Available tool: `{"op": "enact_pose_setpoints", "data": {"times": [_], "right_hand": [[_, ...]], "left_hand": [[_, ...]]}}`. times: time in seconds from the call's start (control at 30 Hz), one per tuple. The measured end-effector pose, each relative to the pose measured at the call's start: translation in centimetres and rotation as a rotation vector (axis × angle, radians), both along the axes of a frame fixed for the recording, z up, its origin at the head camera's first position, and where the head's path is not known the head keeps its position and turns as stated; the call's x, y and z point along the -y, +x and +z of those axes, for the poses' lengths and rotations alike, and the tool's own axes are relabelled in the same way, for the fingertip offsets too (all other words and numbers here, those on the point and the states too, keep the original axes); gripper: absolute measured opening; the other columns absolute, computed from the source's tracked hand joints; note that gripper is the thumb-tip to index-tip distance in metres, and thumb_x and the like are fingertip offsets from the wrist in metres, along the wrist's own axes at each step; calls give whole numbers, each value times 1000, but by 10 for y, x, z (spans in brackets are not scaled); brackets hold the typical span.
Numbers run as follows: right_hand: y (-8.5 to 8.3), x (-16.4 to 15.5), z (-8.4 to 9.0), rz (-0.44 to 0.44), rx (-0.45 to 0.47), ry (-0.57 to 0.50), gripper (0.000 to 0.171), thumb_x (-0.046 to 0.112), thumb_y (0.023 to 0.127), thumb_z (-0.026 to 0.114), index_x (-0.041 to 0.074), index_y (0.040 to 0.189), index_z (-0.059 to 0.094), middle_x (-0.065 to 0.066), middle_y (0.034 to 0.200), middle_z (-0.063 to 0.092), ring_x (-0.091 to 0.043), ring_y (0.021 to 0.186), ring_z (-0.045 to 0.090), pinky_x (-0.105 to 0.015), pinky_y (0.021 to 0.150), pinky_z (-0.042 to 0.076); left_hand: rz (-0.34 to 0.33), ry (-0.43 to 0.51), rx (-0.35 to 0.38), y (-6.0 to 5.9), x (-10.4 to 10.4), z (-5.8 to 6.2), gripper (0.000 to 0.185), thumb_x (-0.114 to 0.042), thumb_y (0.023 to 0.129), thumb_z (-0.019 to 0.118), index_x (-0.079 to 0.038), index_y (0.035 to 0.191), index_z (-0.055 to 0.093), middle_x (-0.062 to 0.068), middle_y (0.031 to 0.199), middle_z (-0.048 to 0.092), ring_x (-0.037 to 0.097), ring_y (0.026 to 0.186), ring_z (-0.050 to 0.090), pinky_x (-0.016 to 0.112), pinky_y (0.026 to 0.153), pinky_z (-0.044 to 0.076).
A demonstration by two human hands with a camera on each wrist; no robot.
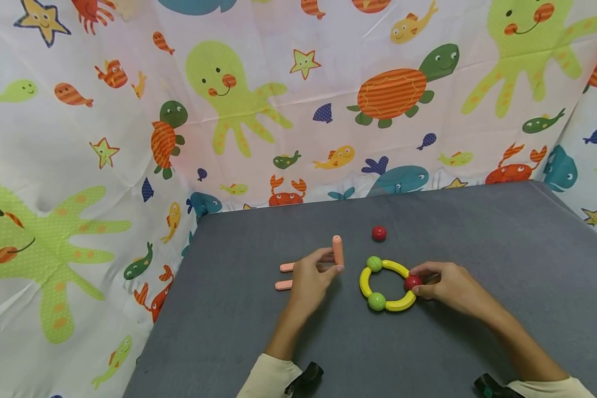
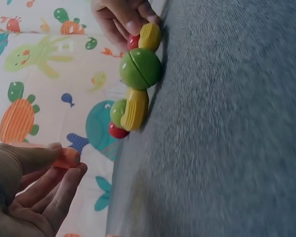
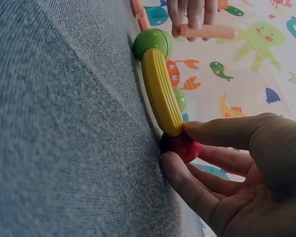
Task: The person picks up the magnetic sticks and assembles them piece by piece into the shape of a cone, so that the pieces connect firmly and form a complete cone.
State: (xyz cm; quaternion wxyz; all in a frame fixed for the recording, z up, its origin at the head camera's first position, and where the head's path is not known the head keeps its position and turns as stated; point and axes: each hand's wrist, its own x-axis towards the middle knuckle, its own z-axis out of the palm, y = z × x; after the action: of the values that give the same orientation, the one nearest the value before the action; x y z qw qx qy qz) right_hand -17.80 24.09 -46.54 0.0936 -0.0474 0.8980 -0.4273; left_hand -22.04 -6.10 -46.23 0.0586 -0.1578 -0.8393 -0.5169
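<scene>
A ring of yellow curved pieces joined by green balls lies on the grey table. My right hand pinches a red ball at the ring's right gap; the right wrist view shows the red ball between thumb and finger, against a yellow curved piece. My left hand holds a pink stick upright; the pink stick also shows in the left wrist view. Two more pink sticks lie under the left hand. Another red ball sits apart, behind the ring.
A sea-creature patterned curtain hangs behind and to the left of the table. The table's left edge runs close to my left forearm. Bare grey surface stretches to the right and front.
</scene>
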Motion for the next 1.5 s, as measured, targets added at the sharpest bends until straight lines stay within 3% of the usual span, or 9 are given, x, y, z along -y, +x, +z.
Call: {"op": "enact_pose_setpoints", "data": {"times": [0.23, 0.7, 1.17, 1.5], "right_hand": [[0, -1, -1, 2, -10, -8, 38, 29, 84, 76, 9, 116, 68, -6, 102, 67, -15, 79, 64, -29, 61, 51], [0, -1, -3, -5, -17, -21, 37, 29, 84, 76, 9, 115, 68, -6, 100, 68, -15, 78, 65, -29, 61, 51], [0, -1, -3, -3, -17, -27, 38, 29, 84, 76, 8, 115, 68, -6, 100, 68, -17, 80, 64, -29, 62, 52], [0, -2, -3, -2, -12, -42, 38, 27, 84, 76, 8, 116, 68, -7, 102, 68, -17, 81, 64, -29, 62, 53]], "left_hand": [[-12, 33, 8, -10, -20, -3, 29, -20, 84, 77, -21, 113, 71, -10, 97, 70, 3, 86, 67, 22, 74, 54], [-38, 19, -49, -28, -49, -9, 28, -22, 85, 76, -20, 112, 71, -10, 97, 71, 0, 87, 66, 19, 78, 53], [-104, 22, -64, -28, -68, -12, 27, -20, 85, 75, -19, 112, 70, -8, 98, 72, -2, 88, 65, 16, 78, 52], [-112, -12, -65, -25, -71, -12, 27, -20, 86, 75, -19, 112, 70, -10, 97, 71, -3, 87, 64, 16, 78, 51]]}}
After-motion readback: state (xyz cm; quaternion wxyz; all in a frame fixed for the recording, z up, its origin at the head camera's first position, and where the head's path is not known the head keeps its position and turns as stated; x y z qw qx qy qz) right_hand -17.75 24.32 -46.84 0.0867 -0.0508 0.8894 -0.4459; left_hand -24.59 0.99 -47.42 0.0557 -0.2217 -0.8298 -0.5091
